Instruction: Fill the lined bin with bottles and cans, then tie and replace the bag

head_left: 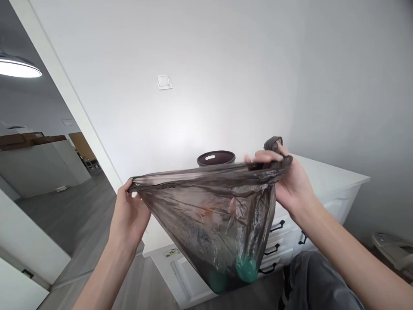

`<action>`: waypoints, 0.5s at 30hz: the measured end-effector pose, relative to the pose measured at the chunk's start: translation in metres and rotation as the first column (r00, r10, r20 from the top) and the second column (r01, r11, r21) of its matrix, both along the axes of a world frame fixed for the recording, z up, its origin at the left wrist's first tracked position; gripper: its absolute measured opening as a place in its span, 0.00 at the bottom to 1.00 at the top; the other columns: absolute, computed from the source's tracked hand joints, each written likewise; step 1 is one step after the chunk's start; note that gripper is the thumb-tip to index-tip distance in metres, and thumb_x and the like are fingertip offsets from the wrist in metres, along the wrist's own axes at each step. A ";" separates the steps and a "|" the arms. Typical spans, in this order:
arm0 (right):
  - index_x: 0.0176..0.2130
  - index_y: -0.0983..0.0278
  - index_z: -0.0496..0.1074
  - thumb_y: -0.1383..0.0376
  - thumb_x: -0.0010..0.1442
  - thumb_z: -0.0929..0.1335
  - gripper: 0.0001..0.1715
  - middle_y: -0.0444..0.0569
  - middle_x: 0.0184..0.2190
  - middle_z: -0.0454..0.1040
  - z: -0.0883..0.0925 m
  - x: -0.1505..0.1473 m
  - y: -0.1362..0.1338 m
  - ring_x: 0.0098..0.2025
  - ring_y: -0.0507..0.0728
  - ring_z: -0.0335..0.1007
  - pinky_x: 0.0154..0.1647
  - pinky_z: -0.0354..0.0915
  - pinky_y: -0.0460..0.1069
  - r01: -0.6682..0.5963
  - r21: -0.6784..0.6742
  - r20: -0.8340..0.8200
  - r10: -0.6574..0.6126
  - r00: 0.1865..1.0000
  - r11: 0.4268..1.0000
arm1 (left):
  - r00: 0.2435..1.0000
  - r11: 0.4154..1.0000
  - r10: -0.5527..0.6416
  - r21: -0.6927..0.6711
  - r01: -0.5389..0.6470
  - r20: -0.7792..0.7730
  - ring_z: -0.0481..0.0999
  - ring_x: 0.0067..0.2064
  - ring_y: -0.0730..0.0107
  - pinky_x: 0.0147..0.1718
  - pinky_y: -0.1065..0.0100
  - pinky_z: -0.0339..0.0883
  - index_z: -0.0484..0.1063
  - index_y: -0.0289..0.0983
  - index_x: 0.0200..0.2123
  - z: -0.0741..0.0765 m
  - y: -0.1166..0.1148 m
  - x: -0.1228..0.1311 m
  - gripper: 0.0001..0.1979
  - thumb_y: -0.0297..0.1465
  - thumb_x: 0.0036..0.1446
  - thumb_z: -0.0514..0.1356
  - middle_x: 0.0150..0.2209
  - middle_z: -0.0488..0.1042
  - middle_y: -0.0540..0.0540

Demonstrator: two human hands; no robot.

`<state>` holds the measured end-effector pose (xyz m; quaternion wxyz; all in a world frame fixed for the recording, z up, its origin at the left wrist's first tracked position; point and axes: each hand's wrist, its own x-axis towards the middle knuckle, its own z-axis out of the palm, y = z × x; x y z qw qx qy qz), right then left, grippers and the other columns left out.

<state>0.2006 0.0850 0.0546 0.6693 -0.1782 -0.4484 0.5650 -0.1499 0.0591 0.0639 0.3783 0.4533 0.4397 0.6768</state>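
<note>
A thin, dark see-through plastic bag point(206, 215) hangs stretched between my hands, its top edge pulled nearly straight. My left hand point(130, 211) pinches one corner of the rim. At the other side my right hand point(290, 181) grips the bunched rim, with a dark twist of plastic standing above the thumb. Green round items point(247, 268) sit at the bottom of the bag, and orange and reddish bits show faintly through its side. Behind the bag, a dark round bin point(216, 158) with an oval handle hole shows only its top.
A white cabinet point(335, 174) with black drawer handles stands behind the bag against the wall. A light switch point(164, 82) is on the wall. The doorway at left shows another room with boxes. A pale object point(392, 252) lies at lower right.
</note>
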 end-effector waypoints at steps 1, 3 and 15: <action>0.24 0.57 0.56 0.44 0.65 0.70 0.31 0.44 0.21 0.60 -0.007 -0.002 -0.001 0.28 0.56 0.67 0.36 0.74 0.54 -0.048 -0.001 -0.022 0.048 0.999 0.999 | 0.997 0.999 0.006 0.031 -0.009 0.078 0.82 0.48 0.61 0.41 0.63 0.82 0.72 0.51 0.30 -0.003 -0.002 0.008 0.07 0.43 0.57 0.65 0.41 0.82 0.52; 0.23 0.58 0.51 0.45 0.64 0.72 0.35 0.40 0.18 0.50 -0.019 -0.006 0.000 0.22 0.53 0.55 0.31 0.73 0.51 -0.115 -0.006 -0.042 0.115 0.993 0.993 | 0.978 0.994 -0.012 0.106 -0.010 0.210 0.83 0.44 0.63 0.43 0.61 0.82 0.71 0.49 0.27 -0.005 -0.003 0.020 0.08 0.39 0.56 0.67 0.36 0.81 0.52; 0.46 0.58 0.73 0.44 0.63 0.73 0.24 0.41 0.30 0.67 -0.031 -0.043 -0.006 0.28 0.52 0.62 0.29 0.64 0.49 -0.021 -0.057 0.418 0.043 0.907 0.998 | 0.987 0.986 -0.161 0.038 0.162 -0.021 0.47 0.24 0.75 0.20 0.74 0.55 0.54 0.40 0.26 -0.008 -0.007 0.057 0.22 0.40 0.67 0.63 0.26 0.47 0.55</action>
